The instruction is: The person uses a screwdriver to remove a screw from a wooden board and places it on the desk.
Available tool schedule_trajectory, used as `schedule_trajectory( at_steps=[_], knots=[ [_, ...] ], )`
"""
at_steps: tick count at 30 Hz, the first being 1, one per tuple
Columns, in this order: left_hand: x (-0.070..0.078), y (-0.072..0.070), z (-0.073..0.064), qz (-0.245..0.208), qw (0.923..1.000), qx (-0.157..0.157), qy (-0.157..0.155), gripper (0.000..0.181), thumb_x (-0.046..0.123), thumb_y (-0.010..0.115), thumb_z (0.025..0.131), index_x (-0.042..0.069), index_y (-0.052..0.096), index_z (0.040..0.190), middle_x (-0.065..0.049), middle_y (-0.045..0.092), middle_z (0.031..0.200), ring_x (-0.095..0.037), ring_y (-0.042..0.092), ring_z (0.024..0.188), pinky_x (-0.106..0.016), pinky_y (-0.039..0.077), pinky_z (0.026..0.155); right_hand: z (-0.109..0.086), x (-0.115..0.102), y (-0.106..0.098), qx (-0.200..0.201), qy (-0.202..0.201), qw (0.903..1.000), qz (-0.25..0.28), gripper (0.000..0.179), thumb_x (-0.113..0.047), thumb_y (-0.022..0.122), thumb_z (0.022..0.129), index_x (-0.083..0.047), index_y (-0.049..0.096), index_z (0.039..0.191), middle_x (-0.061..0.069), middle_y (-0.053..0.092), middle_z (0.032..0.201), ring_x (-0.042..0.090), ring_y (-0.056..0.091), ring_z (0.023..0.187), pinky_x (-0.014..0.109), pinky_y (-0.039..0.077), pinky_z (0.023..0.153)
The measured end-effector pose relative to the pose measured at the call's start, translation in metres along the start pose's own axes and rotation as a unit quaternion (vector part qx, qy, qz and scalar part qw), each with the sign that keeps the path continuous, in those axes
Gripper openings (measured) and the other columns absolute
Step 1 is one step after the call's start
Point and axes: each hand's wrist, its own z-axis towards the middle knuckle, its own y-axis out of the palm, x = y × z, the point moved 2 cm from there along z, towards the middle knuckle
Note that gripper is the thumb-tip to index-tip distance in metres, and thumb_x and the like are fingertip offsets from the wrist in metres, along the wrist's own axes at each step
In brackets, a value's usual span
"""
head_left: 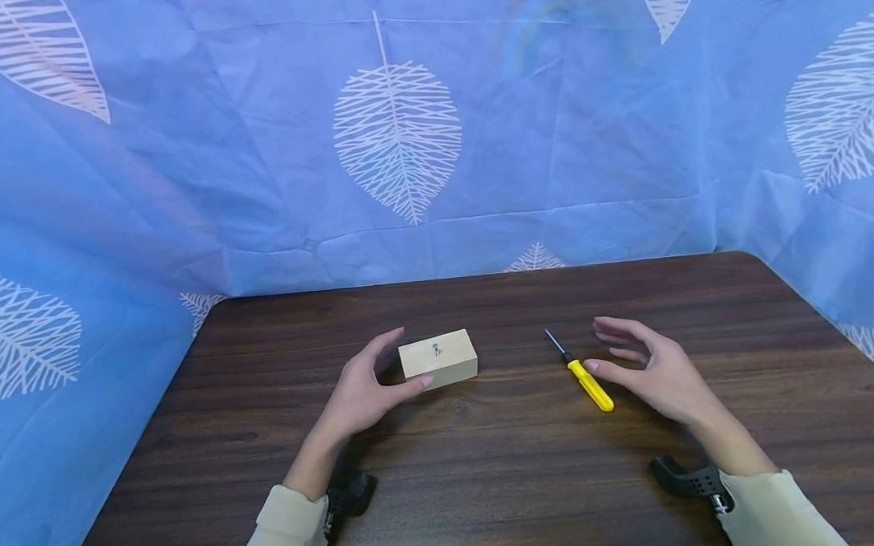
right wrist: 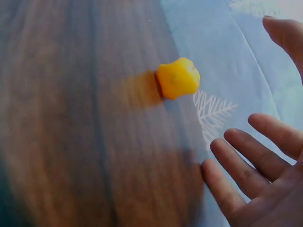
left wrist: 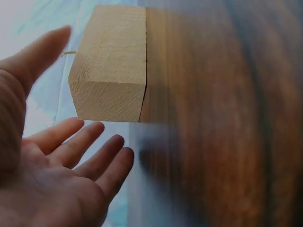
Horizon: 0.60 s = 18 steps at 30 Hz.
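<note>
A pale wooden block [head_left: 443, 359] lies on the dark table, a small screw [head_left: 436, 349] standing up from its top face. My left hand [head_left: 369, 388] is at the block's left end, thumb and fingers spread apart; in the left wrist view the hand [left wrist: 66, 175] is beside the block [left wrist: 111, 56] without gripping it. To the right lies a screwdriver [head_left: 591, 386] with a yellow handle, its tip pointing away and to the left. My right hand [head_left: 660, 374] is just right of it, fingers relaxed and holding nothing. The right wrist view shows the handle's end [right wrist: 179, 78].
The dark wood-grain table [head_left: 488, 480] has a rounded far edge. Behind it and along the sides hangs a blue cloth [head_left: 259, 151] with white leaf prints. A black strap mount [head_left: 351, 493] is on the left wrist, and another [head_left: 686, 480] on the right.
</note>
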Motion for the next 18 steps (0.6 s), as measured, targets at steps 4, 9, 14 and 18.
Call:
schedule_trajectory(
  at_steps=[4, 9, 14, 18],
  knots=[
    [-0.007, 0.0, 0.002, -0.03, 0.9994, -0.008, -0.015, 0.09, 0.031, 0.091, 0.089, 0.014, 0.044, 0.165, -0.013, 0.048, 0.167, -0.039, 0.045, 0.156, -0.057, 0.039, 0.127, -0.001, 0.01, -0.001, -0.001, -0.001, 0.9996, 0.026, 0.07, -0.035, 0.077, 0.102, -0.011, 0.048, 0.162, 0.02, 0.056, 0.159, 0.002, 0.065, 0.129, 0.002, 0.048, 0.095],
    [-0.013, -0.001, 0.002, -0.04, 0.9988, -0.006, -0.028, 0.08, 0.027, 0.092, 0.088, 0.016, 0.054, 0.158, -0.014, 0.059, 0.156, -0.043, 0.05, 0.151, -0.063, 0.04, 0.123, 0.0, 0.018, 0.0, -0.003, 0.0, 0.9997, 0.025, 0.068, -0.036, 0.075, 0.103, -0.011, 0.049, 0.16, 0.019, 0.059, 0.157, -0.013, 0.06, 0.122, 0.002, 0.047, 0.094],
    [-0.019, 0.001, 0.004, -0.015, 0.9992, 0.004, -0.036, 0.064, 0.026, 0.091, 0.089, 0.015, 0.065, 0.147, -0.012, 0.067, 0.147, -0.04, 0.054, 0.147, -0.064, 0.04, 0.122, 0.001, 0.019, -0.001, -0.009, 0.009, 0.9998, 0.014, 0.066, -0.039, 0.074, 0.104, -0.013, 0.051, 0.16, 0.016, 0.059, 0.158, 0.031, 0.063, 0.138, 0.002, 0.046, 0.093],
    [-0.021, 0.003, 0.004, -0.002, 0.999, 0.008, -0.045, 0.063, 0.028, 0.09, 0.091, 0.015, 0.065, 0.147, -0.011, 0.066, 0.149, -0.039, 0.053, 0.148, -0.065, 0.039, 0.122, 0.001, 0.02, -0.001, -0.015, 0.021, 0.9997, 0.005, 0.066, -0.042, 0.074, 0.103, -0.014, 0.052, 0.159, 0.016, 0.057, 0.16, 0.041, 0.059, 0.142, 0.003, 0.045, 0.092]
  ],
)
